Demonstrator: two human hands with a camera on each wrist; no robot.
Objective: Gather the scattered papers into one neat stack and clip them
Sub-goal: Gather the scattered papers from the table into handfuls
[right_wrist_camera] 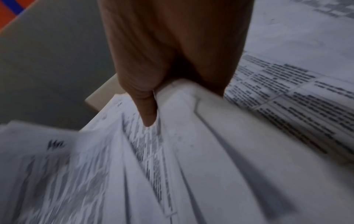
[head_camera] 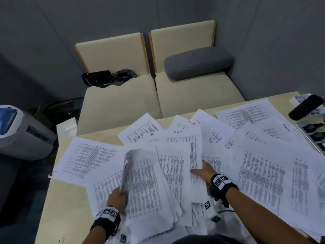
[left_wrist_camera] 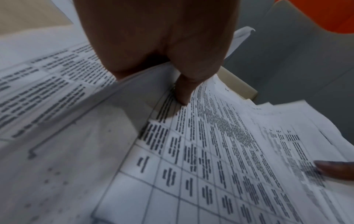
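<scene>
Printed sheets lie fanned over the pale wooden table. My left hand grips the near edge of a bundle of papers that curls up off the pile. In the left wrist view its thumb presses on the top sheet of the bundle. My right hand pinches the lower edge of a sheet in the middle of the spread. The right wrist view shows its thumb on top of several pinched sheets. A small wire clip lies at the table's front left corner.
Behind the table stand two beige seats with a grey cushion and a black bag. A black cylinder and photo sheets sit at the table's right end. A white machine stands on the floor at left.
</scene>
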